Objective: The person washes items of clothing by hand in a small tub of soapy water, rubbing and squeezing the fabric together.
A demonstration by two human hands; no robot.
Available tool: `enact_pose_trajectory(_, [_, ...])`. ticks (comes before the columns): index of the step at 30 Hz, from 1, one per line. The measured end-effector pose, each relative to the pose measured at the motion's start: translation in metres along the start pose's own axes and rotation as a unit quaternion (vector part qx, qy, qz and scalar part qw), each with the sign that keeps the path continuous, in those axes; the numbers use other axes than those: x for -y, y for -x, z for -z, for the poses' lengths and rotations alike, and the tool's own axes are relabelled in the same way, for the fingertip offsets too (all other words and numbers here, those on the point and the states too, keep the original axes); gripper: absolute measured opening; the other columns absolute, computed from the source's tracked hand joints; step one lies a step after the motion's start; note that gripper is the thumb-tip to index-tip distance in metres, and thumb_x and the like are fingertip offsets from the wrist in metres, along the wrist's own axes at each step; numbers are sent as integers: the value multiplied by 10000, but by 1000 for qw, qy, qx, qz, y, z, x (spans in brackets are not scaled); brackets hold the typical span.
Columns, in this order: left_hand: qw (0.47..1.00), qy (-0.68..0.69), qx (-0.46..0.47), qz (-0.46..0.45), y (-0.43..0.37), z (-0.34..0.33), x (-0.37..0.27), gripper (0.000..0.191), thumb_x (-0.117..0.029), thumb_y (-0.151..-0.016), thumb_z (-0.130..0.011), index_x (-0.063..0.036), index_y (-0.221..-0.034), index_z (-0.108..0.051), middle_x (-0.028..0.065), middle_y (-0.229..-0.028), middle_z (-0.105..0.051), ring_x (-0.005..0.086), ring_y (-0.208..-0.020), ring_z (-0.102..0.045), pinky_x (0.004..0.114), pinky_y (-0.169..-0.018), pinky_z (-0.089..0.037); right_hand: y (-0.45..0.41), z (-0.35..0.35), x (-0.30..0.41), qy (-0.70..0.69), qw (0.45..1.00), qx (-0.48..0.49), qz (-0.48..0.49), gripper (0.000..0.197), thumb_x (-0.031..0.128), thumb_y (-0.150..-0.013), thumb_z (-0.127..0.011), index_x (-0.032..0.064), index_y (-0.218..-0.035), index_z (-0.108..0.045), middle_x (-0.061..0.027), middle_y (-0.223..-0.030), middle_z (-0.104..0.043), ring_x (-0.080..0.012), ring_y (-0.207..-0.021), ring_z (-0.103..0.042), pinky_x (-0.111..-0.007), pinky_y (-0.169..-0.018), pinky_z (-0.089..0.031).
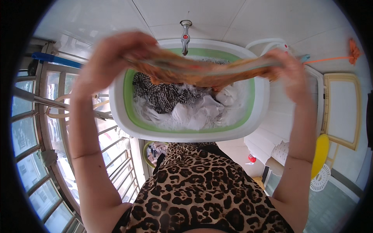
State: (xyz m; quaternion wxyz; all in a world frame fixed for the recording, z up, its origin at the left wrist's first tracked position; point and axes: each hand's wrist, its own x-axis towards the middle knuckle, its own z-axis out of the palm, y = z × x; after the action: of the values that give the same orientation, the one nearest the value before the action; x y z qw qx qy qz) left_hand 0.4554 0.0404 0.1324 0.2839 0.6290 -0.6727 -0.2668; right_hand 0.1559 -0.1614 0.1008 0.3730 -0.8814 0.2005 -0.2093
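Note:
An orange-brown garment (186, 70) with a pale band along its upper edge is stretched between both hands above a white and green basin (247, 128). My left hand (116, 55) grips its left end, blurred by motion. Its right end is held in my right hand (284, 70), also blurred. Inside the basin, a black-and-white patterned cloth (163, 93) and white fabric (201, 112) lie in sudsy water. A metal tap (185, 38) with a red mark juts from the wall over the basin's far edge. The garment hides part of the water.
A green tub (147, 154) of clothes stands on the floor below the basin. Barred windows and a metal pole (49, 102) are at the left. At the right are a white hose (265, 42), a yellow oval object (320, 155) and a cream frame (356, 110).

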Motion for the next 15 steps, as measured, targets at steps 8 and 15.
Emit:
enact_pose_trajectory(8, [962, -160, 125, 182, -21, -241, 177, 536, -13, -692, -559, -216, -1180, -472, 103, -1303, -316, 318, -1149, -358, 378, -927, -363, 47, -221, -194, -7, 946, 197, -257, 330, 110, -769, -511, 136, -1097, -541, -148, -1272, -370, -321, -1138, -376, -415, -936, -328])
enact_pose_trajectory(15, [905, -188, 219, 312, -22, -348, 217, 656, -172, -737, -575, -281, -1304, -265, 120, -1372, -154, 372, -1232, -192, 438, -978, -276, 99, -309, -240, 262, 859, 327, -294, 386, 111, -741, -493, 103, -1126, -507, -184, -1063, -536, -313, -993, -498, -411, -875, -374])
